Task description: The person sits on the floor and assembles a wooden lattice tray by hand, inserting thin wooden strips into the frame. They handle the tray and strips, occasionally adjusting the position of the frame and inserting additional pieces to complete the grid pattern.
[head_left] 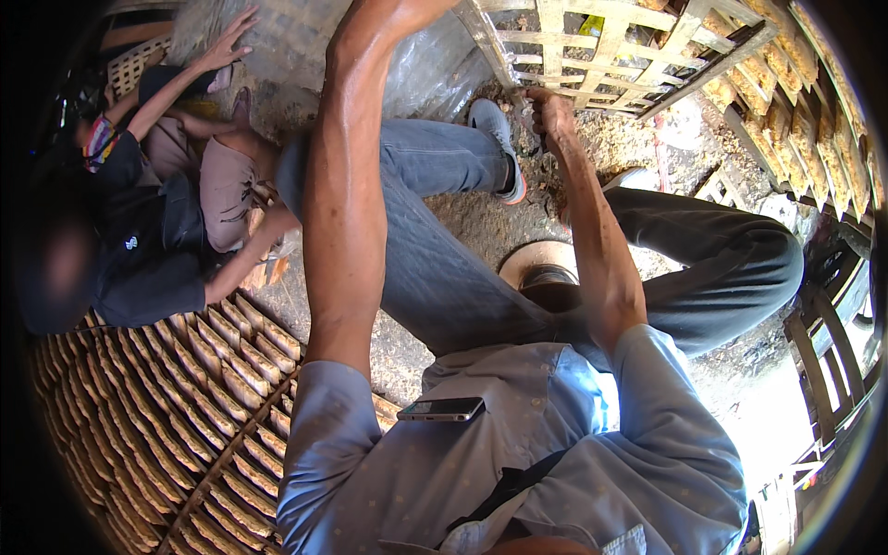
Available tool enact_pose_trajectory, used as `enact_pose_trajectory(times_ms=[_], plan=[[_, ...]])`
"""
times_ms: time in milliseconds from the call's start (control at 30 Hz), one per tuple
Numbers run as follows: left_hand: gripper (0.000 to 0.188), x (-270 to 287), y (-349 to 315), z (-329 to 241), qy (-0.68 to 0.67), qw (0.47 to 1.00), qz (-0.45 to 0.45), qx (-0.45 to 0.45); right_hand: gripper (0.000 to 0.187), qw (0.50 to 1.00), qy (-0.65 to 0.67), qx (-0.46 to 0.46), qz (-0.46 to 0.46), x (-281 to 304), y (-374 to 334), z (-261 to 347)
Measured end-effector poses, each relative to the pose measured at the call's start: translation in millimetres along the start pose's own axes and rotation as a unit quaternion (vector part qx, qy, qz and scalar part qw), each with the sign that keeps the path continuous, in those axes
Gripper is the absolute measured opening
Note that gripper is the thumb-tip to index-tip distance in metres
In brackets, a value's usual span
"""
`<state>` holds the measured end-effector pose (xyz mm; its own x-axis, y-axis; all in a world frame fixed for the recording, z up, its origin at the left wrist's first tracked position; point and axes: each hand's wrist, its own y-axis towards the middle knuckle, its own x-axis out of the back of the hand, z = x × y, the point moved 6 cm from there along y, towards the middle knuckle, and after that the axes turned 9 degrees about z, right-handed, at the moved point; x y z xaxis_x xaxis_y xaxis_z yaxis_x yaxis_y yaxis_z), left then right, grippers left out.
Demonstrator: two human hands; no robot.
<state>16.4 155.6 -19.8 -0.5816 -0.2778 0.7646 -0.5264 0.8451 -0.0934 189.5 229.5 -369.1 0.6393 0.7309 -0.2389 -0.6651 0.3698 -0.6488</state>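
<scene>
Touching the right fingers (544, 97) at its near-left corner is the slatted rack (598, 67).

Floor (470, 227): grey-brown, uneven, lots of pale crumbs (606, 139) scattered esp. nr top ctr. On it: grey shoe (490, 129) w/ orange-edged sole; round pale-rimmed item (525, 257) w/ dark mid, kind unclear, partly hidden. Lower L: rack (225, 458) w/ thin brown bar, carrying tight rows of brownish slabs (176, 393), approx. parallel, set close tog.
</scene>
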Motion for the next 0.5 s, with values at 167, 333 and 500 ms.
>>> enact_pose_trajectory(times_ms=[167, 333, 500], plan=[[0.021, 3, -7, 0, -0.002, 0.999, 0.005, -0.034, 0.018, 0.991, -0.086, 0.097, -0.02, -14, 0, 16], [0.024, 2, -5, -1, -0.006, 1.0, 0.006, 0.005, 0.017, 0.998, -0.016, 0.058, 0.007, -17, -5, 26], [0.026, 1, -3, 4, 0.012, 0.999, -0.006, -0.031, 0.018, 0.987, -0.093, 0.128, -0.012, -20, -14, 33]])
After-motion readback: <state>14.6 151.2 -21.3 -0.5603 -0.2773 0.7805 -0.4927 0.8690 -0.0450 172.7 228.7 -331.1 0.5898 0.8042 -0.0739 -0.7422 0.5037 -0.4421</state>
